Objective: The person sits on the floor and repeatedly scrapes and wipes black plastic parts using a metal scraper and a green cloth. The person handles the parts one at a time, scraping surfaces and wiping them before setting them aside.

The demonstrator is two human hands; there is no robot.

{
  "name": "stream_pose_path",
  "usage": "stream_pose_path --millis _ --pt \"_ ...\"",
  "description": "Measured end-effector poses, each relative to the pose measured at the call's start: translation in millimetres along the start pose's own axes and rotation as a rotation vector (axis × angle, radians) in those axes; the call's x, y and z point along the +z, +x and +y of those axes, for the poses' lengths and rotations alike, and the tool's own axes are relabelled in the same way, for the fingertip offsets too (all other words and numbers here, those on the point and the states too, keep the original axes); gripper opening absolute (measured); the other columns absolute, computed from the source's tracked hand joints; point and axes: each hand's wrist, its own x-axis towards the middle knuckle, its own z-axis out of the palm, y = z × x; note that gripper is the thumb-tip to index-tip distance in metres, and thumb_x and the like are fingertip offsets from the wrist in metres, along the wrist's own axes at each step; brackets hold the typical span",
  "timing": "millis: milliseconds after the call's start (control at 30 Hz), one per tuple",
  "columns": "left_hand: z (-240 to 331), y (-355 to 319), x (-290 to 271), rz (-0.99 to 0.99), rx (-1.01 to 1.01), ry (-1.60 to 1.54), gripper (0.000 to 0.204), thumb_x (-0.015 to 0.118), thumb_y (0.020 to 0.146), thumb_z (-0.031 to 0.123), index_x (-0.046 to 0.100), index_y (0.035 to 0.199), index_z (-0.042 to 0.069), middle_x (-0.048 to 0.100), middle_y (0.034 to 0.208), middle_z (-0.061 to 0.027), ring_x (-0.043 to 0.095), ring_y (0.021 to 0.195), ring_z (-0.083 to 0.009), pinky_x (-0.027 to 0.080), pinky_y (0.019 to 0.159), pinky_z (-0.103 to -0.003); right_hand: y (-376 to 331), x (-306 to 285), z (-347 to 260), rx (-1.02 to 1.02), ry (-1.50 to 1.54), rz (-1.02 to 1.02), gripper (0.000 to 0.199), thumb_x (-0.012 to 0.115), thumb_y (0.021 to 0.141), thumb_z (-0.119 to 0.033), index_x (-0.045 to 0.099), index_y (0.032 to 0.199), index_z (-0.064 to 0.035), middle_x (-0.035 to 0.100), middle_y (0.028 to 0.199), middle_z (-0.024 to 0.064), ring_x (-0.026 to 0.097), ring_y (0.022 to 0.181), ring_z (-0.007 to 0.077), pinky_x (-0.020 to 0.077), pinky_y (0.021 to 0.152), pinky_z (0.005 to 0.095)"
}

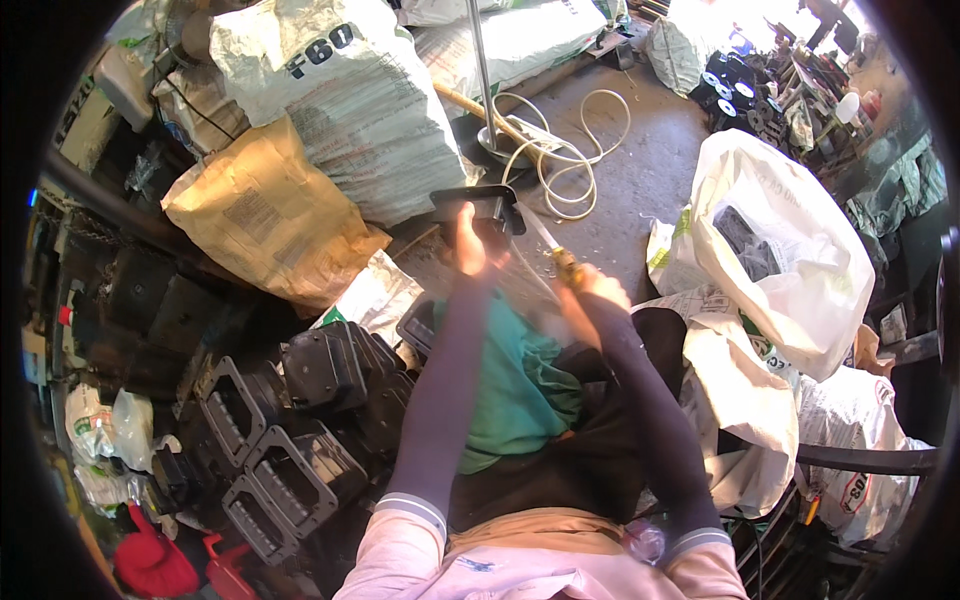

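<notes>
My left hand (472,250) is closed around a black plastic housing (492,208) with a wide flanged rim, raised in front of me with the thumb on its near side. Closed on the yellowish handle of a knife (568,266), my right hand (600,298) is just right of the housing. The pale blade points up and left toward the housing's right edge; whether it touches cannot be made out. Across my lap lies a green cloth (520,390). More black housings (300,480) of a like shape are stacked at my left.
A brown paper sack (275,215) and a large white sack (345,110) stand ahead on the left. Coiled pale cable (575,165) lies on the floor near a metal pole (480,70). An open white sack (800,300) with dark pieces inside stands at right.
</notes>
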Motion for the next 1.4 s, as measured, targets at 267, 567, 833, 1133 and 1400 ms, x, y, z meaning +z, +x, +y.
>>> stream_pose_path --millis 267,567,833,1133,1400 --pt "4.3 -2.1 -1.0 -0.145 -0.106 -0.136 0.064 0.057 0.083 0.069 0.056 0.113 0.013 0.059 0.099 -0.0091 0.057 0.080 -0.0247 0.049 0.065 -0.041 -9.8 15.2 24.9 -0.043 0.061 -0.237 0.052 0.060 0.091 -0.045 0.062 0.122 -0.0039 0.069 0.109 0.0256 0.064 0.107 0.0424 0.0493 0.094 0.0486" --pt "-5.8 -25.7 19.6 0.352 0.548 0.298 0.118 0.086 0.073 0.041 0.012 0.152 -0.006 0.035 0.150 -0.0270 0.037 0.139 -0.0334 0.030 0.115 -0.041 -12.8 9.1 34.2 -0.140 0.161 -0.029 0.041 0.066 0.089 -0.032 0.061 0.119 -0.0058 0.070 0.099 0.0261 0.067 0.098 0.0432 0.0522 0.084 0.0460" --pt "-8.7 -39.3 22.5 0.221 0.720 0.920 0.121 0.090 0.063 0.036 0.017 0.156 0.012 0.043 0.139 -0.0268 0.044 0.130 -0.0408 0.037 0.110 -0.049 -14.8 -21.8 29.2 -0.097 0.114 -0.013 0.037 0.067 0.088 -0.031 0.061 0.115 -0.0056 0.070 0.099 0.0256 0.067 0.098 0.0422 0.0521 0.085 0.0460" --pt "-28.3 -38.8 27.4 0.174 1.324 1.453 0.110 0.085 0.053 0.029 0.036 0.151 0.021 0.047 0.117 -0.0221 0.051 0.106 -0.0400 0.043 0.095 -0.049 -0.8 -34.6 28.9 -0.064 0.093 0.041 0.040 0.066 0.089 -0.033 0.060 0.116 -0.0049 0.070 0.100 0.0260 0.067 0.098 0.0426 0.0523 0.087 0.0473" --pt "-48.4 -27.3 32.0 0.120 1.516 1.686 0.100 0.084 0.063 0.023 0.035 0.149 0.004 0.045 0.137 -0.0206 0.044 0.129 -0.0394 0.036 0.109 -0.052 -9.6 -36.3 26.3 -0.128 0.046 -0.031 0.039 0.066 0.089 -0.031 0.057 0.117 -0.0051 0.068 0.098 0.0298 0.064 0.100 0.0482 0.0509 0.087 0.0501"
